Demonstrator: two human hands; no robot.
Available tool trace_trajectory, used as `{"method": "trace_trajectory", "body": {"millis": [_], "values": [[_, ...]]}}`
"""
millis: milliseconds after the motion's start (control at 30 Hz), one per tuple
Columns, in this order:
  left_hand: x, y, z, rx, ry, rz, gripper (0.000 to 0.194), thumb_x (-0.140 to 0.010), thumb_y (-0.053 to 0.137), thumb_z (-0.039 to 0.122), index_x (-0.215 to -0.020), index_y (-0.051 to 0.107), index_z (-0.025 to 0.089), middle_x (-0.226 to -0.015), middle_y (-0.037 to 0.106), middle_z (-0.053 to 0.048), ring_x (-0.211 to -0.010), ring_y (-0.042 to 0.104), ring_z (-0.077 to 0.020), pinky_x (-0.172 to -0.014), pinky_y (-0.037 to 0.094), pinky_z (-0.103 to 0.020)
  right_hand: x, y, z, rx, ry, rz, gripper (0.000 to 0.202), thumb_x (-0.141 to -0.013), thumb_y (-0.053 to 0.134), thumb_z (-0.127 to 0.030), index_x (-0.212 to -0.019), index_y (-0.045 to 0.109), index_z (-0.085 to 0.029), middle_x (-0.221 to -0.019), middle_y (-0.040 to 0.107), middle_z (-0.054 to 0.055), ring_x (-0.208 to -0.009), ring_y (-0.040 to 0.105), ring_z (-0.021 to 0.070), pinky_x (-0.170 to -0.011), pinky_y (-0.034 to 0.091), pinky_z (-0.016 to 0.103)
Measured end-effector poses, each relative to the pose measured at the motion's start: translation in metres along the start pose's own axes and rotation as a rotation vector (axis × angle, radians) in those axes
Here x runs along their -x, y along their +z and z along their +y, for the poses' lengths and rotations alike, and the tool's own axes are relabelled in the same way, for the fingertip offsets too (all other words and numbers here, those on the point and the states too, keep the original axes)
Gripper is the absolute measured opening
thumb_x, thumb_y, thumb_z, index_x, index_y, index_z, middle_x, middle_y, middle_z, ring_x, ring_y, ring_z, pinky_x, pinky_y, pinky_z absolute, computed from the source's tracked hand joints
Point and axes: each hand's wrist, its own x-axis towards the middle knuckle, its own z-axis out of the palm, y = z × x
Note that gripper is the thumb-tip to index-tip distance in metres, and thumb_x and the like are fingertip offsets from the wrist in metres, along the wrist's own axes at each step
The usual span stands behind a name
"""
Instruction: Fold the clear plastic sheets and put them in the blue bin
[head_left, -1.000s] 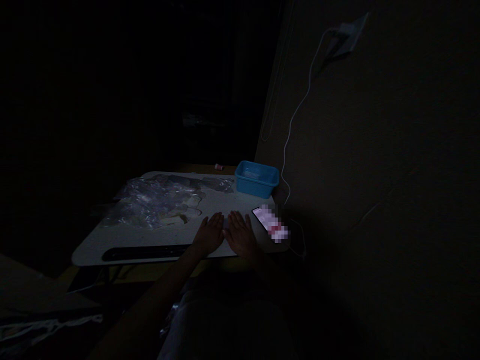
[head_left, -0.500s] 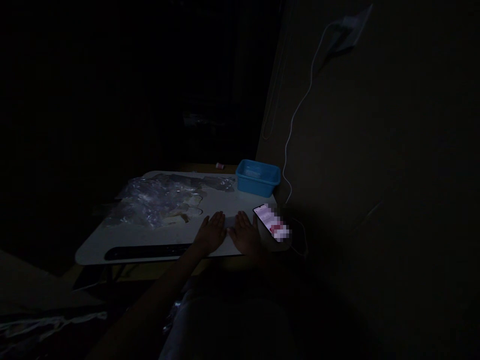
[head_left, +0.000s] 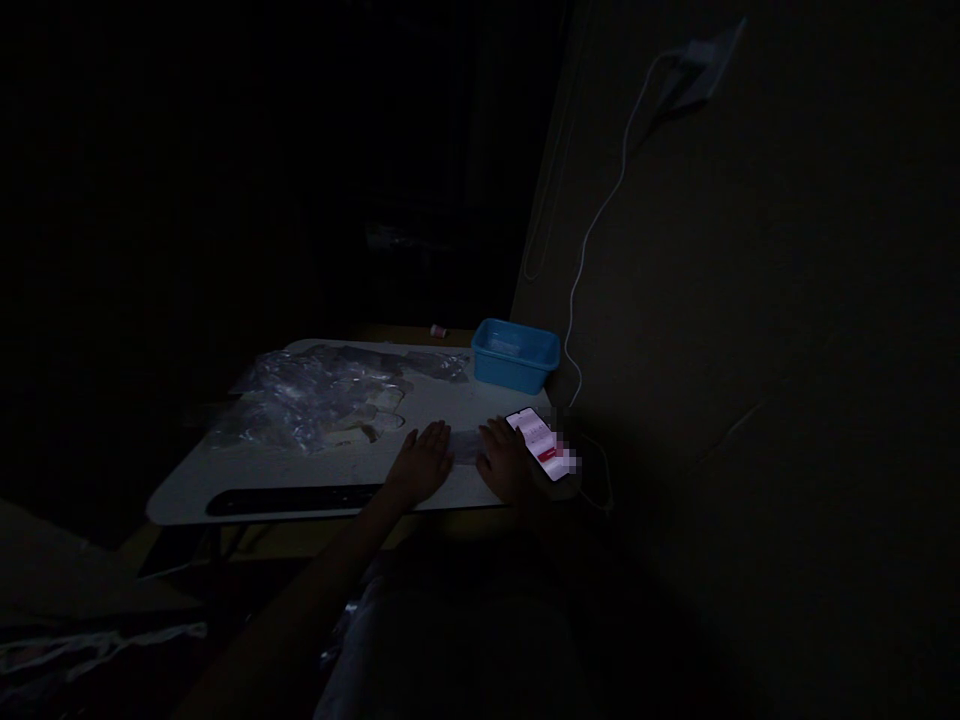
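My left hand (head_left: 421, 464) lies flat with its fingers stretched out near the front of the white table (head_left: 300, 478). To its right my right hand (head_left: 504, 462) is also flat, fingers apart, close to the lit phone (head_left: 541, 444). Between the two hands a thin, see-through plastic piece (head_left: 466, 447) lies on the tabletop, apparently under the fingers at both ends. Its exact kind is hard to make out in the dark. A heap of crumpled clear plastic (head_left: 300, 395) spreads over the left part of the table, with pale flat pieces (head_left: 384, 408) at its right edge.
A blue plastic basin (head_left: 516, 358) stands at the table's back right corner. A white cable (head_left: 598, 210) hangs from a wall socket (head_left: 701, 65) beside the table. Behind the table lies a small pinkish-white object (head_left: 439, 331). A dark slot (head_left: 292, 499) runs along the front edge.
My right hand has slid a little to the right, nearer the phone, widening the gap between the hands and showing more of the clear plastic. My left hand has hardly moved.
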Motion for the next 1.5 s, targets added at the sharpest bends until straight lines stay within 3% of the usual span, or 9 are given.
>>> {"method": "trace_trajectory", "body": {"millis": [200, 367, 600, 733, 967, 1100, 1233, 1367, 1500], "values": [[0.001, -0.001, -0.001, 0.039, 0.007, 0.048, 0.051, -0.087, 0.027, 0.028, -0.136, 0.025, 0.014, -0.136, 0.037, -0.013, -0.125, 0.033, -0.0224, -0.099, 0.027, -0.044, -0.041, -0.014, 0.006, -0.091, -0.072, -0.226, 0.059, -0.068, 0.058, -0.02, -0.125, 0.043, -0.017, -0.126, 0.05, 0.008, -0.115, 0.044, 0.02, -0.094, 0.036, 0.032], [0.003, -0.002, 0.0, 0.052, 0.004, 0.047, 0.051, -0.087, 0.029, 0.029, -0.136, 0.024, 0.015, -0.136, 0.038, -0.012, -0.125, 0.033, -0.0221, -0.1, 0.027, -0.043, -0.07, -0.02, -0.004, -0.08, 0.026, -0.44, 0.059, -0.066, 0.061, -0.019, -0.123, 0.046, -0.02, -0.103, 0.065, 0.003, -0.092, 0.06, 0.0167, -0.076, 0.046, 0.024], [0.003, 0.0, -0.002, 0.1, 0.004, 0.062, 0.053, -0.086, 0.031, 0.03, -0.135, 0.024, 0.013, -0.137, 0.037, -0.012, -0.125, 0.033, -0.0221, -0.1, 0.027, -0.043, -0.09, -0.02, 0.0, -0.099, 0.087, -0.663, 0.022, -0.059, 0.068, -0.023, -0.081, 0.069, -0.018, -0.074, 0.068, -0.001, -0.065, 0.062, 0.0143, -0.055, 0.044, 0.019], [0.002, -0.001, -0.001, 0.106, 0.0, 0.057, 0.051, -0.086, 0.032, 0.03, -0.133, 0.028, 0.011, -0.136, 0.039, -0.012, -0.125, 0.034, -0.022, -0.1, 0.028, -0.043, -0.092, -0.021, 0.003, -0.135, 0.092, -0.721, 0.015, -0.063, 0.064, -0.023, -0.075, 0.069, -0.015, -0.068, 0.067, 0.0, -0.058, 0.06, 0.0111, -0.05, 0.041, 0.016], [0.001, -0.005, -0.003, 0.21, -0.036, 0.067, 0.047, -0.089, 0.021, 0.029, -0.131, 0.03, 0.009, -0.135, 0.039, -0.014, -0.124, 0.036, -0.02, -0.101, 0.028, -0.04, -0.081, -0.027, 0.0, -0.148, 0.11, -0.583, 0.016, -0.065, 0.059, -0.013, -0.079, 0.068, -0.016, -0.076, 0.067, 0.0, -0.068, 0.061, 0.0124, -0.057, 0.042, 0.017], [0.0, -0.004, -0.009, 0.365, -0.122, 0.128, 0.05, -0.091, 0.01, 0.029, -0.13, 0.034, 0.008, -0.133, 0.042, -0.014, -0.119, 0.043, -0.0174, -0.097, 0.035, -0.033, -0.073, -0.036, -0.003, -0.124, 0.143, -0.314, 0.024, -0.077, 0.047, -0.017, -0.095, 0.062, -0.018, -0.1, 0.063, 0.004, -0.092, 0.056, 0.0161, -0.075, 0.042, 0.025], [-0.001, 0.002, -0.013, 0.475, -0.17, 0.191, 0.052, -0.092, 0.007, 0.031, -0.129, 0.035, 0.008, -0.131, 0.044, -0.014, -0.119, 0.043, -0.0165, -0.097, 0.037, -0.032, -0.053, -0.034, -0.006, -0.12, 0.027, 0.007, 0.018, -0.075, 0.047, -0.015, -0.084, 0.062, -0.02, -0.095, 0.062, 0.003, -0.097, 0.05, 0.0179, -0.084, 0.037, 0.029], [-0.002, 0.004, -0.014, 0.487, -0.208, 0.231, 0.052, -0.091, 0.009, 0.032, -0.127, 0.039, 0.009, -0.132, 0.043, -0.013, -0.121, 0.041, -0.0177, -0.099, 0.036, -0.034, -0.022, -0.027, -0.005, -0.171, -0.201, -0.01, 0.032, -0.067, 0.051, -0.012, -0.097, 0.059, -0.019, -0.105, 0.059, 0.004, -0.103, 0.047, 0.0179, -0.091, 0.034, 0.031], [-0.003, 0.005, -0.013, 0.385, -0.068, 0.234, 0.046, -0.09, 0.021, 0.032, -0.125, 0.042, 0.011, -0.129, 0.047, -0.012, -0.118, 0.043, -0.0187, -0.098, 0.036, -0.036, -0.005, -0.021, -0.001, -0.162, -0.192, -0.05, 0.042, -0.069, 0.05, -0.013, -0.111, 0.054, -0.012, -0.114, 0.056, 0.01, -0.108, 0.046, 0.0198, -0.095, 0.033, 0.034]]}}
